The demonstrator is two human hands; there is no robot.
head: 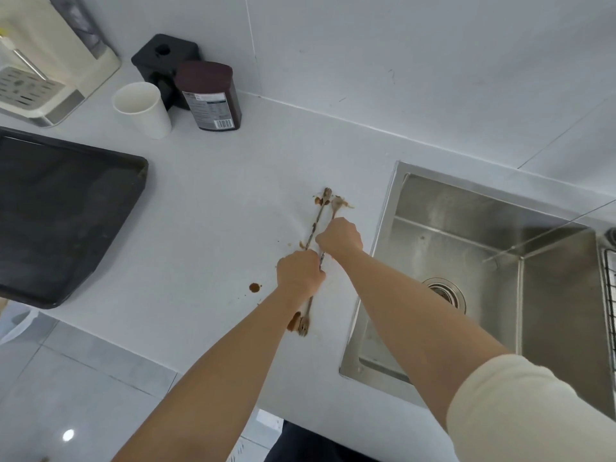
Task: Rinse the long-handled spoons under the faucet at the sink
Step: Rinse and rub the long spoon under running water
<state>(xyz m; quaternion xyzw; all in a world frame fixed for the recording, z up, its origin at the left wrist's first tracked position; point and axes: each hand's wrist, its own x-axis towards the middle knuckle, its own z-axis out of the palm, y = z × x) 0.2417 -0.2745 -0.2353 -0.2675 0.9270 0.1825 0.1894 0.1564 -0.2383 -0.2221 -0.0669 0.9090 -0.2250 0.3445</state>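
Three long-handled spoons smeared with brown sauce lie on the white counter [216, 201] just left of the steel sink [386, 208]. One spoon [318, 216] has its head at the far end. My left hand [300, 273] is closed over its lower handle and over a second spoon [304, 326] whose head points toward me. My right hand [340, 236] grips the third spoon [336, 205] just below its head. The hands touch each other. Where the handles cross is hidden under my fingers.
Brown sauce spots [254, 287] mark the counter around the spoons. A dark baking tray [126, 181] sits at the left. A white cup [146, 111], a brown jar [210, 95] and a black box [163, 51] stand at the back. A wire rack [610, 295] borders the sink's right side.
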